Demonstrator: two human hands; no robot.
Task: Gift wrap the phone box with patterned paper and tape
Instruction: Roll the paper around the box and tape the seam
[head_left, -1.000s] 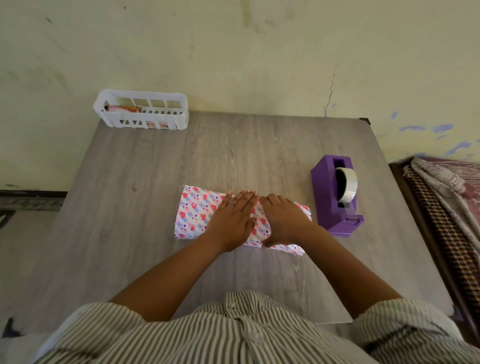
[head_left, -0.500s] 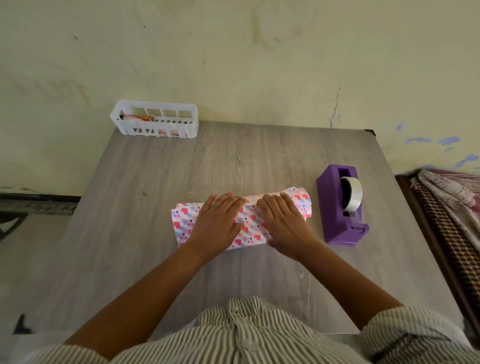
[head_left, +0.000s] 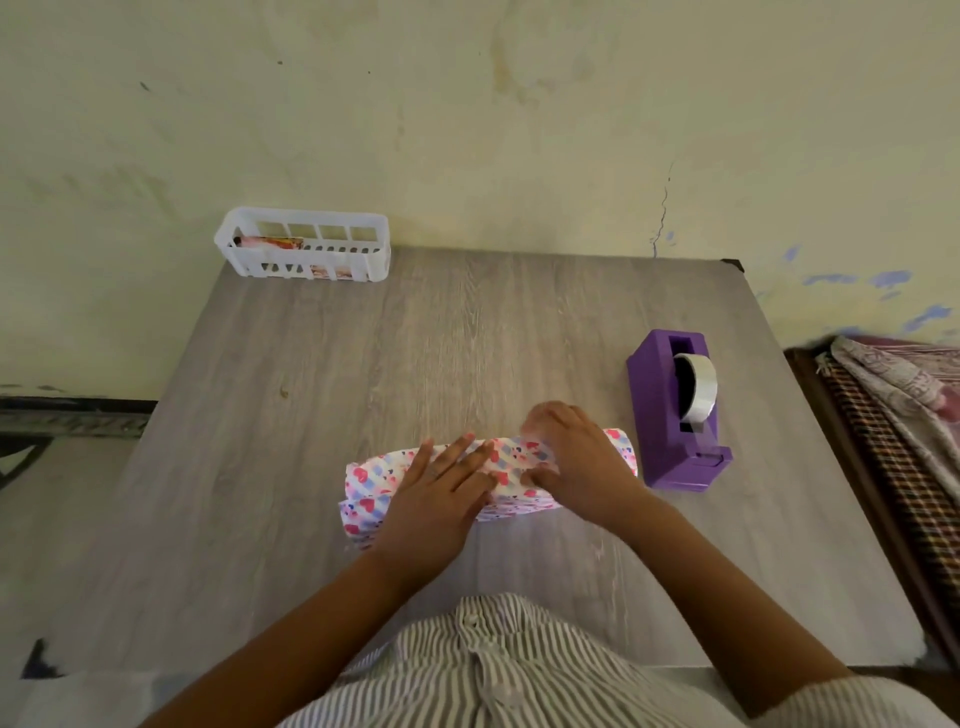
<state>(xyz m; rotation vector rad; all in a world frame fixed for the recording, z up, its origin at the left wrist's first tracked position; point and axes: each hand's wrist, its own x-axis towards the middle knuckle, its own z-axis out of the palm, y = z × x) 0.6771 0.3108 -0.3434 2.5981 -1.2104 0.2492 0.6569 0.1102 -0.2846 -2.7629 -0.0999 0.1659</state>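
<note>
The phone box is hidden inside patterned paper, white with pink hearts and blue stripes, lying in the middle of the grey wooden table. My left hand lies flat on top of the parcel with straight fingers, pressing the paper down. To its right, my right hand has curled fingers and pinches the paper's upper edge near the parcel's middle; its fingertips are blurred. A purple tape dispenser with a roll of clear tape stands just right of the parcel.
A white slotted plastic basket holding folded patterned paper sits at the table's far left corner against the wall. Folded cloth lies on a surface beyond the table's right edge. My striped shirt fills the bottom of the view.
My right hand went from lying flat on the parcel to curling and pinching the paper's top edge. The parcel turned slightly. My left hand stayed pressed on it.
</note>
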